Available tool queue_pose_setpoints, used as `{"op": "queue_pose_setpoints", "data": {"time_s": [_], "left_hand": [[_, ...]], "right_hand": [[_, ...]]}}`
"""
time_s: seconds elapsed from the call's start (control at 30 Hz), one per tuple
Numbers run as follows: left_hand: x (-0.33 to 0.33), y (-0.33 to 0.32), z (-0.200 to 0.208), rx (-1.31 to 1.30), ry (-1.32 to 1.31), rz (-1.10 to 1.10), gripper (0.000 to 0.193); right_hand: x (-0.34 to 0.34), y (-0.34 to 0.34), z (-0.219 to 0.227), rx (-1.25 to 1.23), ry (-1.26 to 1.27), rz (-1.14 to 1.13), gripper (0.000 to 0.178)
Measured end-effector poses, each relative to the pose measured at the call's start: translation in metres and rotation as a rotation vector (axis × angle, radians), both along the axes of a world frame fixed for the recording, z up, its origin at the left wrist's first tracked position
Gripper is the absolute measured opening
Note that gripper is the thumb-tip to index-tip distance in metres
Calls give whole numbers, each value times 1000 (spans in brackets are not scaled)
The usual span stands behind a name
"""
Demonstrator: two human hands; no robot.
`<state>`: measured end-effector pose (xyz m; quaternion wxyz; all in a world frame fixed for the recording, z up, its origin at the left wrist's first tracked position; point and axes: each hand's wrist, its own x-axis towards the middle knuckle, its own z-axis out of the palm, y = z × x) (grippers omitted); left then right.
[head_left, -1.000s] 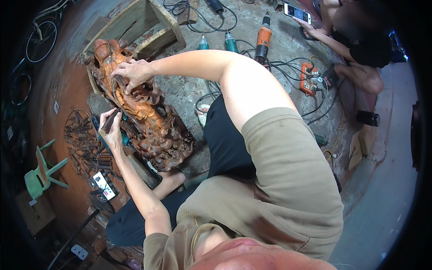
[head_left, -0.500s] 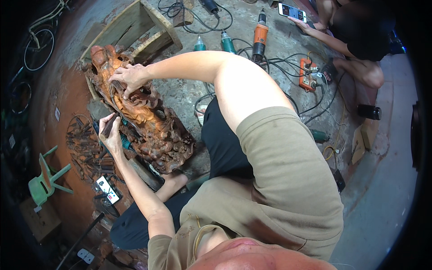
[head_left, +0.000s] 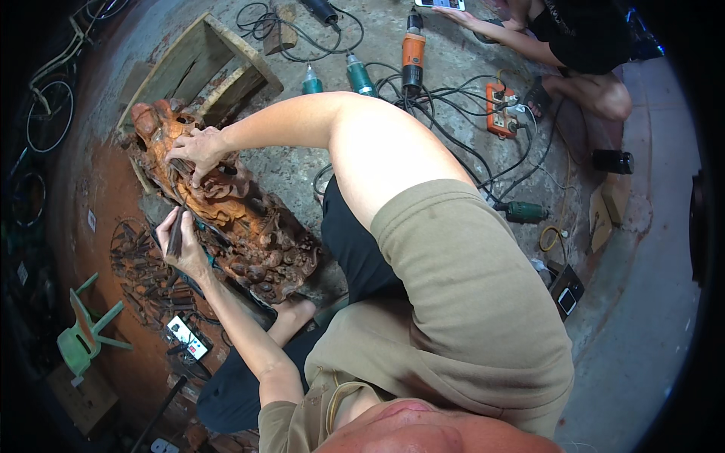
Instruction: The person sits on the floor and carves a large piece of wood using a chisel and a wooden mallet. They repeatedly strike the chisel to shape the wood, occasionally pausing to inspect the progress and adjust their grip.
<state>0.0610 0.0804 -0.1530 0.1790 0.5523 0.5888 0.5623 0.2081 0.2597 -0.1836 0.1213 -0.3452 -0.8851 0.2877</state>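
An ornate reddish-brown wood carving (head_left: 219, 204) lies slanted in front of me, beside my bare foot. My left hand (head_left: 183, 245) is closed round the dark handle of a chisel (head_left: 176, 232), whose thin shaft points up at the carving's left edge. Reaching across, my right hand (head_left: 198, 151) bears on the carving's upper part, thumb and fingers bent over its surface. A dark brown piece shows between that thumb and fingers; whether it is a tool or part of the carving is unclear.
Several dark chisels (head_left: 147, 264) lie on the floor at left, near a lit phone (head_left: 187, 337) and a green plastic stool (head_left: 79, 340). A wooden box frame (head_left: 177, 64), power tools (head_left: 412, 57), cords and an orange power strip (head_left: 501, 109) lie beyond. A person (head_left: 581, 45) crouches far right.
The whole view has shifted, with the floor things sliding left at the top. My left hand's chisel has turned more upright. My right hand stays on the carving's upper part.
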Motion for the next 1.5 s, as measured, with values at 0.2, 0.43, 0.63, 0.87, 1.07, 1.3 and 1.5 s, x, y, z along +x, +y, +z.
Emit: {"op": "queue_pose_setpoints", "data": {"time_s": [0.2, 0.43, 0.63, 0.87, 1.07, 1.3, 1.5], "left_hand": [[7, 8, -10, -44, 199, 32, 17], [3, 7, -21, 6, 244, 42, 15], [2, -2, -6, -144, 224, 8, 14], [4, 11, -15, -32, 156, 21, 15], [-1, 1, -17, -58, 225, 29, 15], [2, 3, -2, -145, 91, -16, 11], [6, 8, -15, -12, 191, 27, 14]], "right_hand": [[2, 0, -3, 39, 18, 9, 95], [0, -1, -3, 20, 22, 8, 95], [3, 0, -3, 27, 10, 4, 94], [1, 1, -4, 34, 18, 8, 95], [1, -1, -5, 39, 31, -2, 93], [0, 0, -5, 31, 49, 8, 95], [-1, -2, -4, 42, 18, 0, 95]]}}
